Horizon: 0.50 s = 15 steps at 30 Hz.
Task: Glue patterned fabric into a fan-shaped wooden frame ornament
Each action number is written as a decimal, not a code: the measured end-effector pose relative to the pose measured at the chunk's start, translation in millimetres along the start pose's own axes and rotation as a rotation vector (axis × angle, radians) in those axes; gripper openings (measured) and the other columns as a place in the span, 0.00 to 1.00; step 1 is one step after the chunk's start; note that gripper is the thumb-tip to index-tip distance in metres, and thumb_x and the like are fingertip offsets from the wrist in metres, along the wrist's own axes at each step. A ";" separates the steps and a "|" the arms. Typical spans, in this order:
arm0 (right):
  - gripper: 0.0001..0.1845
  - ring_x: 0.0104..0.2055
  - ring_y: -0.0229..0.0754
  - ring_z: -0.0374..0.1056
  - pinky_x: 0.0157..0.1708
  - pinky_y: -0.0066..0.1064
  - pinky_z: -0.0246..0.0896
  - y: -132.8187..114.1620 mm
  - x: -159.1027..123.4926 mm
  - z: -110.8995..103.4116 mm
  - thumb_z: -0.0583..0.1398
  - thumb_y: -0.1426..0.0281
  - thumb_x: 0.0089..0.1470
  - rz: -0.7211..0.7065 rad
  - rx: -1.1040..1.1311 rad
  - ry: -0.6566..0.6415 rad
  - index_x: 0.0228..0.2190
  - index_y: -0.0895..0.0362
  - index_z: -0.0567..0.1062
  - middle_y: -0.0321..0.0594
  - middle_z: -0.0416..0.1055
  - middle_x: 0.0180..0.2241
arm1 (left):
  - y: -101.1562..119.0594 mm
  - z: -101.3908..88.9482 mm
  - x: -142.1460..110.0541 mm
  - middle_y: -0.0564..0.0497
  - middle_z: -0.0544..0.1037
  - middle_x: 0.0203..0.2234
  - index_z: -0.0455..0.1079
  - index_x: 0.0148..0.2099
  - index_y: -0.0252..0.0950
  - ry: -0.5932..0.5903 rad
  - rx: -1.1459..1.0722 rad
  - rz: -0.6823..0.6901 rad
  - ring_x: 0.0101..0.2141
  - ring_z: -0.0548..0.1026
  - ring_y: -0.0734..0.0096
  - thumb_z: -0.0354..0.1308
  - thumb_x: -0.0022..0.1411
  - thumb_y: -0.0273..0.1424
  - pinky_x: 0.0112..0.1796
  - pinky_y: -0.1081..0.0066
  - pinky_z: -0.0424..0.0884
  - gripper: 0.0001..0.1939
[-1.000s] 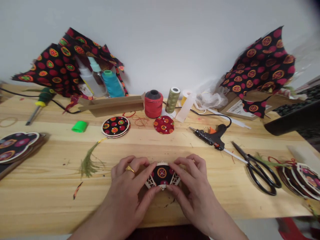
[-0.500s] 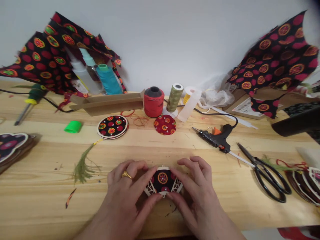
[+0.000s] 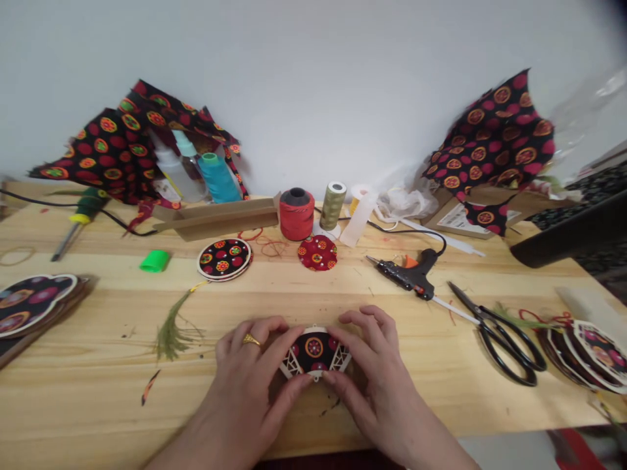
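Between both hands, low in the middle of the head view, is a fan-shaped wooden ornament with a dark patterned fabric face and cut-out lattice sides. My left hand, a ring on one finger, pinches its left side with thumb below and index finger above. On the other side my right hand grips it the same way, its remaining fingers raised and curled. Small loops stick out at the piece's top and bottom edges. Beyond the hands lie a round fabric-faced ornament with a green tassel and a red fabric circle.
A black glue gun and large scissors lie to the right. Behind stand a red thread spool, an olive spool and a turquoise cone. At left are a green cap, a screwdriver and stacked ornaments.
The view has shifted slightly, showing more of the ornaments at both sides. Both hands keep their hold on the fan-shaped ornament, with little other movement.
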State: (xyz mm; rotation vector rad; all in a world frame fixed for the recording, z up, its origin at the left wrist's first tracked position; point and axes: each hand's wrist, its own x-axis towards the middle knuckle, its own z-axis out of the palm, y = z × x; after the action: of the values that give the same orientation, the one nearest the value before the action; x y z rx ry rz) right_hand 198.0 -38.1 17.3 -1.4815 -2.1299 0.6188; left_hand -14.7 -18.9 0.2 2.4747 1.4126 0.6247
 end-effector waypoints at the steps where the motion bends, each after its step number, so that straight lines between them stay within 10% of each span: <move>1: 0.21 0.60 0.54 0.45 0.58 0.53 0.53 -0.3 0.0 -0.3 0.58 0.69 0.58 -0.003 0.010 0.002 0.53 0.52 0.65 0.46 0.58 0.54 | -0.1 -0.5 -0.3 0.46 0.67 0.48 0.62 0.56 0.45 -0.007 -0.003 -0.001 0.48 0.64 0.53 0.56 0.62 0.37 0.46 0.51 0.61 0.20; 15: 0.16 0.54 0.49 0.56 0.53 0.49 0.59 11.5 -11.5 -4.3 0.57 0.69 0.60 0.021 0.171 0.276 0.51 0.54 0.67 0.46 0.67 0.47 | -11.0 -17.5 -9.2 0.47 0.66 0.54 0.52 0.63 0.44 0.073 -0.078 -0.069 0.54 0.64 0.59 0.50 0.66 0.34 0.52 0.60 0.63 0.24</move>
State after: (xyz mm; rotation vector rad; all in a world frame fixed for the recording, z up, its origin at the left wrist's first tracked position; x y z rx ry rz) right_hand 212.6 -44.9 12.4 -1.4080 -1.8078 0.5538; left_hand -35.4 -21.4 9.1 2.3550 1.4645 0.7477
